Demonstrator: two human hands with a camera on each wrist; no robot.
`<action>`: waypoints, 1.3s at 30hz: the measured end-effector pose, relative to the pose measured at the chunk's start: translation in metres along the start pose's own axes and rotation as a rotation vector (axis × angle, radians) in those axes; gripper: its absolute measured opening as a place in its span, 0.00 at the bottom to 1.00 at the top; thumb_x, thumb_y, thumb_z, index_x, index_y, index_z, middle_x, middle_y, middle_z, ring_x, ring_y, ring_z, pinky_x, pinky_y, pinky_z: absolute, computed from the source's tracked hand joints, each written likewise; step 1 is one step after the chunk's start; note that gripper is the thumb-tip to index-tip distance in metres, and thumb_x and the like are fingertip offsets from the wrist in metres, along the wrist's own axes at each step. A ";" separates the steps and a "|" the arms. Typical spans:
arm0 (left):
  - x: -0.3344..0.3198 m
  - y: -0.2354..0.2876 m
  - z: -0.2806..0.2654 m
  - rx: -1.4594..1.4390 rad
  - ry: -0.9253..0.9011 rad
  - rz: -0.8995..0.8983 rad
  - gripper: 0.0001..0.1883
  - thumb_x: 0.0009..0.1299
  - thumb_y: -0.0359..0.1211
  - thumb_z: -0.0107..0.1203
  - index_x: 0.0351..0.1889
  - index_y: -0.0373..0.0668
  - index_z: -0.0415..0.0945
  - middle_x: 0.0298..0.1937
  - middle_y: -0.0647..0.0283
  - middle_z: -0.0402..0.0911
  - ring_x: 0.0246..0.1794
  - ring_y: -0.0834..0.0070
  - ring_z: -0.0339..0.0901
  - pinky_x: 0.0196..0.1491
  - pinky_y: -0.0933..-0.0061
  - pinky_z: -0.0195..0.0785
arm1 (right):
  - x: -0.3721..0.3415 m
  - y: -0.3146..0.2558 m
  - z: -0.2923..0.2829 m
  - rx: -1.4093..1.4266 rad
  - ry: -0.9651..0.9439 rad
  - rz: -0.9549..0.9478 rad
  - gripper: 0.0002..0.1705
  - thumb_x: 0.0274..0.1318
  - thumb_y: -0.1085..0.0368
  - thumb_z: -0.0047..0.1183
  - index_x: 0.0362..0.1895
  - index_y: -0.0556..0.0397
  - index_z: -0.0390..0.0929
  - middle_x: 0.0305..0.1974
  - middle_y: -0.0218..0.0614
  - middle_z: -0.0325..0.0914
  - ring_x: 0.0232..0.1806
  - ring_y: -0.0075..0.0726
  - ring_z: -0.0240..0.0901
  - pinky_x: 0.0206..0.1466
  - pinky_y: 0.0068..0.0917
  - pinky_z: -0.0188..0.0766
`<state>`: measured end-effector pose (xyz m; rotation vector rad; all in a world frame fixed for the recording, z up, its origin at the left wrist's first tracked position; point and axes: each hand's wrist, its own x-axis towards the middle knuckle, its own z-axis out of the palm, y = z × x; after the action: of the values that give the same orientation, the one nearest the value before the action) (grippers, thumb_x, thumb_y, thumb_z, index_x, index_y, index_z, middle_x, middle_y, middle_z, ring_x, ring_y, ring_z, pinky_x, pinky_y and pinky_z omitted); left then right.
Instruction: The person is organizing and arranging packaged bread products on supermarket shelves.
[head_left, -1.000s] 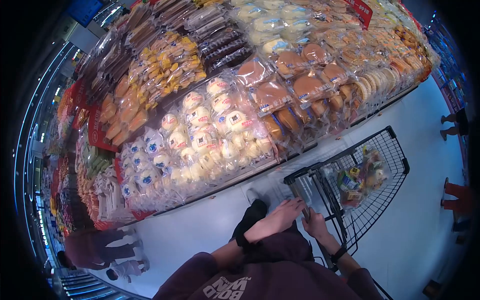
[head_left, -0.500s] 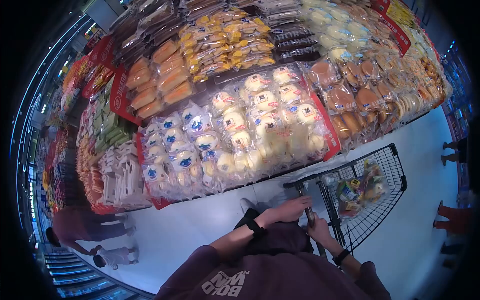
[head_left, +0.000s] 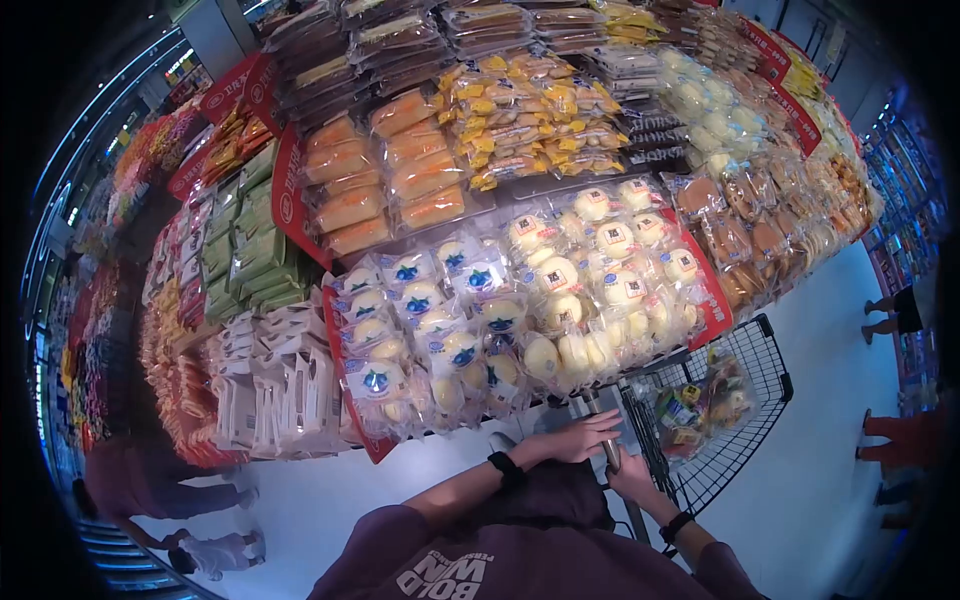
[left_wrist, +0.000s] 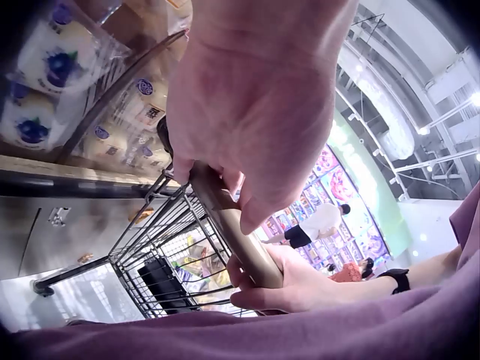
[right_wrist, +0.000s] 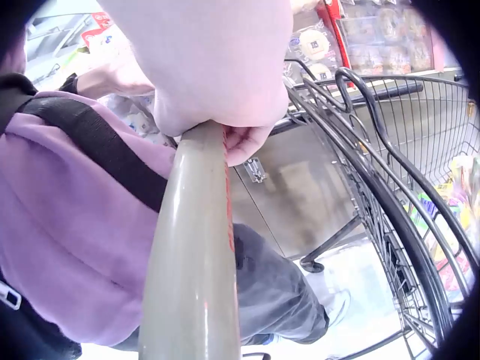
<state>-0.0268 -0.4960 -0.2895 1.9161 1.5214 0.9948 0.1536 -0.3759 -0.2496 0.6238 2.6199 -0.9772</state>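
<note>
A shopping cart (head_left: 783, 387) with a black wire basket stands in front of the person, angled to the right. The left hand (head_left: 583, 439) grips its grey handle (left_wrist: 241, 246) from above, fingers and thumb bent over the bar in the left wrist view. Lower on the same handle, the right hand (head_left: 632, 477) wraps its fingers round the bar. In the right wrist view that hand (right_wrist: 217, 82) covers the far end of the visible handle. A clear bag of colourful packaged food (head_left: 690, 408) lies in the basket.
Beyond the cart is a display of wrapped goods: round buns with blueberry prints (head_left: 462, 350), cream-coloured buns (head_left: 625, 285), orange-topped loaves (head_left: 420, 175) and yellow packets (head_left: 530, 120). Red dividers (head_left: 293, 195) separate them. Other people stand at lower left, among them a child (head_left: 215, 553), and at far right.
The head view has swung left along the display, bringing the blueberry-print buns nearer the middle. The left hand has settled lower over the handle; the right hand keeps its hold.
</note>
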 end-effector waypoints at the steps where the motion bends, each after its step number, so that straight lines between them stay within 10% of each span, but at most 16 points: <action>1: -0.006 0.000 -0.001 -0.008 0.003 0.009 0.27 0.65 0.26 0.55 0.64 0.33 0.66 0.75 0.51 0.53 0.79 0.55 0.41 0.75 0.57 0.44 | -0.003 -0.012 -0.002 -0.004 -0.030 0.020 0.17 0.49 0.66 0.51 0.44 0.57 0.65 0.26 0.59 0.76 0.30 0.74 0.73 0.39 0.63 0.70; 21: -0.039 0.010 0.009 -0.087 0.014 -0.178 0.19 0.71 0.26 0.48 0.60 0.40 0.72 0.73 0.53 0.57 0.77 0.56 0.45 0.74 0.57 0.47 | 0.001 -0.004 0.046 0.118 -0.114 -0.126 0.32 0.47 0.61 0.56 0.57 0.59 0.62 0.29 0.60 0.76 0.34 0.71 0.74 0.39 0.58 0.71; 39: 0.094 0.020 0.008 0.052 -0.059 -0.447 0.15 0.74 0.38 0.47 0.45 0.37 0.78 0.60 0.57 0.72 0.67 0.60 0.61 0.64 0.61 0.60 | 0.017 0.070 -0.021 0.194 -0.047 -0.046 0.37 0.50 0.57 0.58 0.61 0.63 0.62 0.28 0.59 0.77 0.31 0.69 0.74 0.39 0.55 0.70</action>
<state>0.0024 -0.4096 -0.2567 1.5191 1.8439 0.6986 0.1704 -0.3088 -0.2794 0.5784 2.5277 -1.2558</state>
